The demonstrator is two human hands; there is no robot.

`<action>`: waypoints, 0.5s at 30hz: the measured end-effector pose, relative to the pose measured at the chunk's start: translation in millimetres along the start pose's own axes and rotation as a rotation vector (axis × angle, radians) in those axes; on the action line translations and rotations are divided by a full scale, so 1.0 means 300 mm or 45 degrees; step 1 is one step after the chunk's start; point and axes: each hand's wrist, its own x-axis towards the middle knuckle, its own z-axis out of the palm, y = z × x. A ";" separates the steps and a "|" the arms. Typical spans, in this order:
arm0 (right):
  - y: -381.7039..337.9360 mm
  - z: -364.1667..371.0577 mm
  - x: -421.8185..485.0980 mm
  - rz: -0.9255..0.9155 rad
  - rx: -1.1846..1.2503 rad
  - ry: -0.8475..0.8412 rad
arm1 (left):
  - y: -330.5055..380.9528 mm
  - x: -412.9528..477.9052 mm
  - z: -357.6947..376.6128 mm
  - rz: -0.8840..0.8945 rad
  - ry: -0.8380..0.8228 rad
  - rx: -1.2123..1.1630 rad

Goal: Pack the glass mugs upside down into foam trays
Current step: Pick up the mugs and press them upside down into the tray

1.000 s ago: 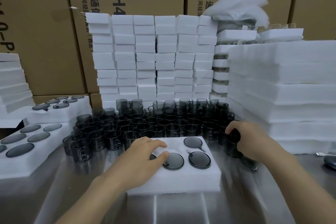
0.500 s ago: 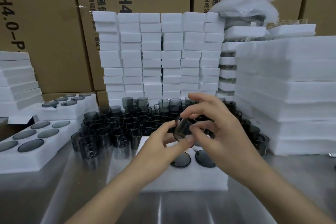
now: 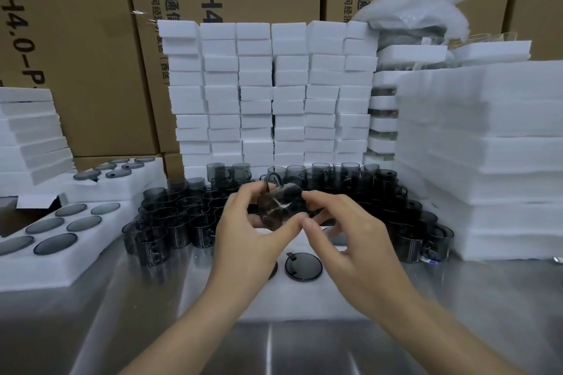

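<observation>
Head view: the left hand [image 3: 243, 240] and the right hand [image 3: 350, 250] meet in the air around one dark glass mug [image 3: 274, 207]. The left fingers [image 3: 240, 201] curl over its top with the thumb under it. The right fingers [image 3: 329, 201] pinch its right side, so both hands hold it. Its handle loop pokes up just above the left fingers. The mug is blurred, so which way its mouth faces cannot be told.

Directly below the fingers lies a white foam tray [image 3: 292, 298], well apart from the held mug. One packed mug [image 3: 303, 266] sits base-up in it, just under the right thumb. The hands cover most of the tray's other pockets.

Beyond the fingers a crowd of loose mugs [image 3: 182, 216] stands rim-up, reaching from the tray's far edge back to a wall of foam blocks [image 3: 271, 94]. To the right of the fingers a tall pile of foam sheets [image 3: 481, 161] closes that side. To the left, filled trays [image 3: 61, 256] lie near the loose mugs. The nearest open room is the bare steel tabletop [image 3: 106, 329] on the near side of the wrists.

Cardboard boxes [image 3: 76, 39] fill the background, cut off by the top edge.
</observation>
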 end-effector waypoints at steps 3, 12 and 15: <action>-0.017 0.019 -0.016 0.155 0.086 -0.069 | 0.007 -0.006 0.001 0.228 0.048 0.160; -0.056 0.003 -0.004 0.116 0.322 -0.035 | 0.046 -0.019 -0.023 0.703 0.066 0.249; -0.073 -0.009 0.003 -0.013 0.317 0.055 | 0.060 -0.024 -0.023 0.807 0.088 0.197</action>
